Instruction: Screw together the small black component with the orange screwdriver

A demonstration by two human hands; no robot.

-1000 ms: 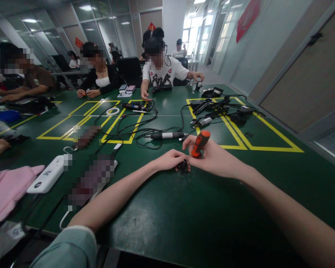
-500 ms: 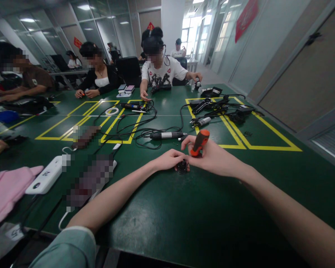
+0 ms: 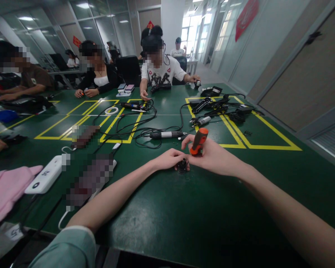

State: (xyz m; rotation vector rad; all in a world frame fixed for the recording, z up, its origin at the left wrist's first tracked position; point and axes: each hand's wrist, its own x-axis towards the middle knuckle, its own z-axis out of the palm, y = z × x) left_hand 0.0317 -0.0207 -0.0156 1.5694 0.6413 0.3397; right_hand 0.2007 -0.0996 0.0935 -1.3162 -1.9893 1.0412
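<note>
The glossy dark green tabletop [image 3: 156,223] bears yellow rectangular outlines [image 3: 273,148]. Across its middle lies a silver-and-black cylindrical tool [image 3: 167,135]. Reckoned from that tool, a black pistol-shaped tool [image 3: 161,88] lies at 12 o'clock, a tangle of black cables [image 3: 237,117] between 2 and 3, tiny dark scattered pieces [image 3: 248,133] at 3, a long white plastic power strip [image 3: 46,176] between 8 and 9, and a flat white ring [image 3: 106,111] near 10.

The left hand [image 3: 169,159] partly covers a small dark part [image 3: 181,167]; the right hand [image 3: 216,157] apparently hides the tip of the orange-handled tool [image 3: 199,141]. Left edge crops pink cloth [image 3: 9,188].
</note>
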